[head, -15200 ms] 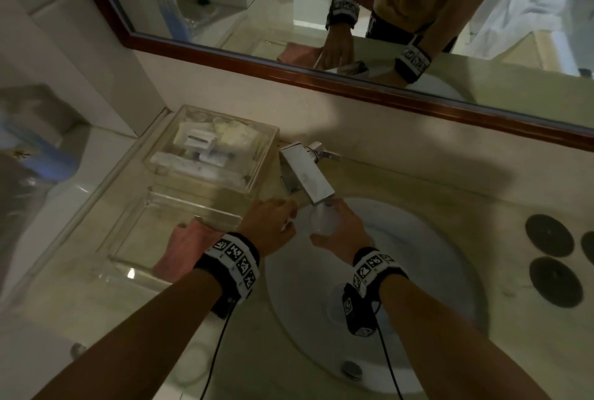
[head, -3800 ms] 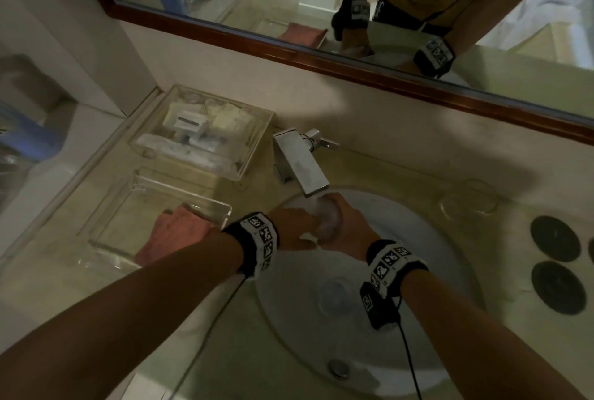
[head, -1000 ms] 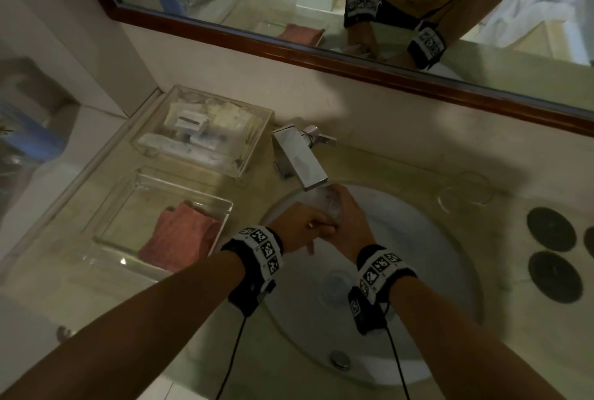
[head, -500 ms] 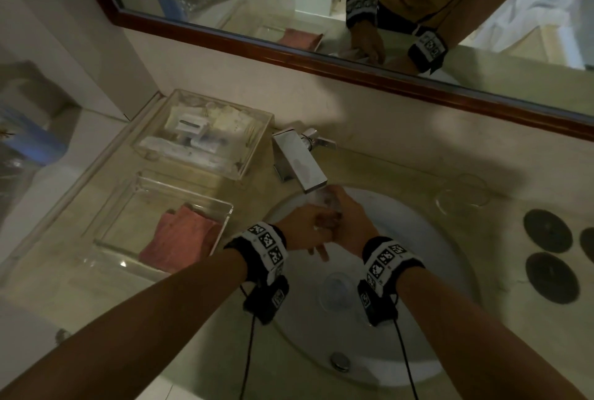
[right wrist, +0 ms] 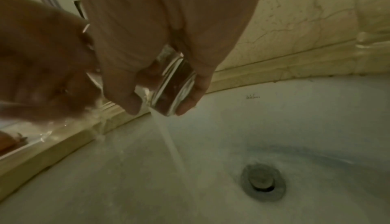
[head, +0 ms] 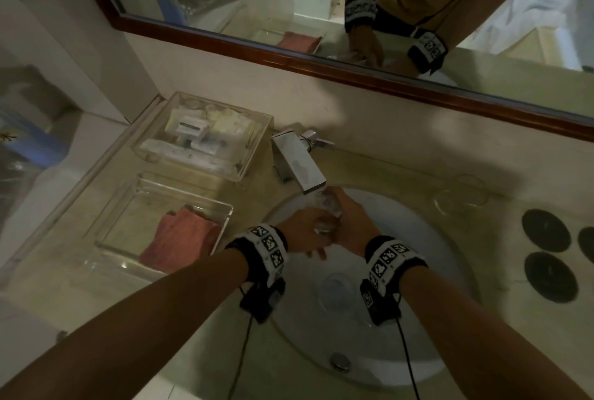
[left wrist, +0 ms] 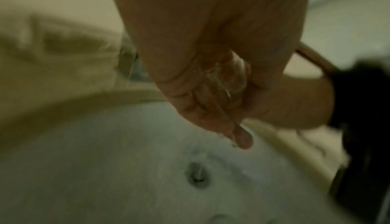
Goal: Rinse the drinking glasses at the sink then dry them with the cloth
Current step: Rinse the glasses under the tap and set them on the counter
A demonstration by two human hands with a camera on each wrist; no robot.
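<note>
Step in hand: rinsing. Right hand (head: 352,223) wraps a glass (right wrist: 173,84) under the tap (head: 297,163), fingers (right wrist: 120,84) and thumb curled round its wall, above the sink (head: 434,239). Water runs off the glass in a stream toward the drain (right wrist: 263,181). Left hand (head: 305,231) sits against the glass's near end, fingers (left wrist: 211,111) loosely curled on it and dripping; it looks to be rubbing, though how firmly it grips cannot be told.

A second glass (head: 459,195) stands on the table right of the sink. Cloth (head: 180,239) lies in the tray (head: 135,203) at left, well apart from the hands.

Judged next: tip the glass to drain it, then reach left for the cloth. A wet glass is slippery, so the right hand must stay clamped while the left lets go.
</note>
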